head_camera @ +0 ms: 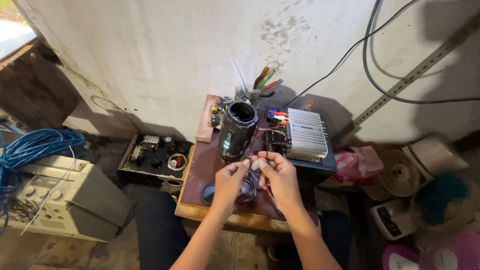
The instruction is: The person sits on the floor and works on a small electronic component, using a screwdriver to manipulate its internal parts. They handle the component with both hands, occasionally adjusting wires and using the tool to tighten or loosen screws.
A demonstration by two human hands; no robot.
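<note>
L hand [231, 179]: raised, fingers pinched at thumb | R hand [280, 176]: raised, fingers curled, tips pinched | hands: fingertips nearly meeting | forearms: bare, angled inward from below

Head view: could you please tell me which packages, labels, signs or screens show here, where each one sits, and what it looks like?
Cylindrical speaker: on the small brown table, just beyond the left hand and right hand; black, with a faint green-lit strip low on its side.
Silver amplifier: right of the speaker; ribbed metal box, dark printed marking on top.
Pink plastic package: right of the table, crumpled.
No signs.
</note>
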